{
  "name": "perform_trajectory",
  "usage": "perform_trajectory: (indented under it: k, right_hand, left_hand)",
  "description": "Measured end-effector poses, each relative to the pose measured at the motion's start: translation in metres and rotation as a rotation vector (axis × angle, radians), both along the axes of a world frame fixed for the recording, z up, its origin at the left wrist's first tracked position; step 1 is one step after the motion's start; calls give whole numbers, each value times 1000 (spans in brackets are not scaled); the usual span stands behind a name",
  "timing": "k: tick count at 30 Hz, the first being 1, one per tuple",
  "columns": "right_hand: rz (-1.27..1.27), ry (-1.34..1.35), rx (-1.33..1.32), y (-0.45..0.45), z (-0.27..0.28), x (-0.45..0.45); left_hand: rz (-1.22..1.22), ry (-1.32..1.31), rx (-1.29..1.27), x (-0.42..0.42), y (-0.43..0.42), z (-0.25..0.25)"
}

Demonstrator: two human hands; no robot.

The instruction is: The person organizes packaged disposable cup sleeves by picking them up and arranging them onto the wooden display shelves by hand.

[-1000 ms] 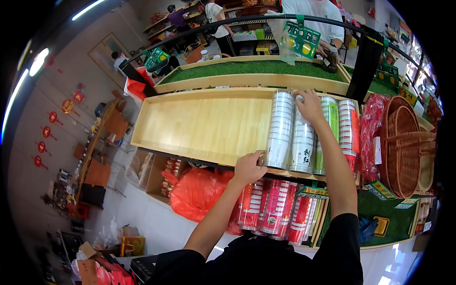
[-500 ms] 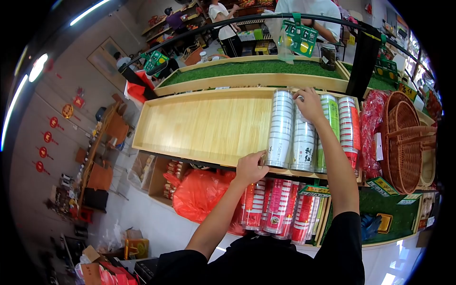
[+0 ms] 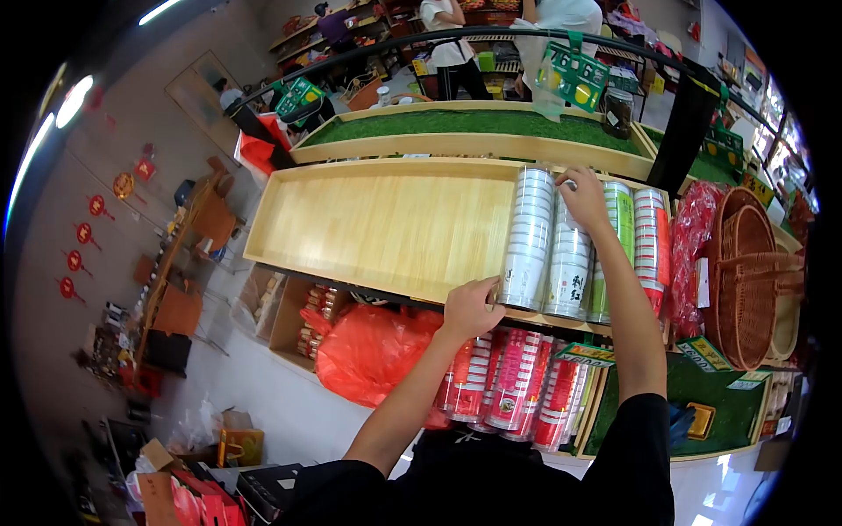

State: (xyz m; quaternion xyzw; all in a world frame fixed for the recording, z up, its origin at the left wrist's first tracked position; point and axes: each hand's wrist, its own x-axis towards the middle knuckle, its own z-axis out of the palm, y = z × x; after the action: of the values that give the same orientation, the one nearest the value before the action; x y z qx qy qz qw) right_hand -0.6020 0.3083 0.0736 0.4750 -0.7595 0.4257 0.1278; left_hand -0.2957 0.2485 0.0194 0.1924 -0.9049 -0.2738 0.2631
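Both left [image 3: 474,307] and right hands [image 3: 582,198], mutually apart, touch white tubes [image 3: 527,241], grip unclear.

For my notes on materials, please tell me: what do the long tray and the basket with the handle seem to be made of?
Tray: apparently pale wood, smooth, lightly glossy; straight grain shows.

Basket: likely brown wicker, perhaps varnished; woven strands show.

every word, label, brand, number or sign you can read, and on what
"红" on the second white tube from left; character above unclear
"76", apparently, on the green hanging sign
"¥60", final digits unclear, on the price sign near the baskets
Other text: too small or blurred
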Motion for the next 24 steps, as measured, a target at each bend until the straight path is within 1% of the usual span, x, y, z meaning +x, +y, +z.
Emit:
perform_trajectory:
  k: [7,9,12,15,17,20,23,24]
  right_hand:
    - [3,-12,-9,1,4,2]
    - [16,10,-22,0,2,1]
    - [20,-13,-6,0,0,-2]
    - [22,-18,-11,0,2,0]
    - [24,34,-17,-1,-1,-3]
    - [35,-17,7,-1,1,-1]
    - [6,21,21,-2,3,0]
    - [21,44,29,-3,3,1]
  left_hand:
    - [24,47,-75,-1,-3,-14]
    - [25,121,-117,-1,-3,-18]
    - [19,136,-138,-1,-2,-23]
    - [2,158,-132,-1,-3,-26]
    - [-1,193,-131,-1,-2,-23]
    - [-34,168,-129,0,-3,-18]
    - [-11,228,-92,-3,-3,-29]
    - [-15,195,-78,-2,-3,-27]
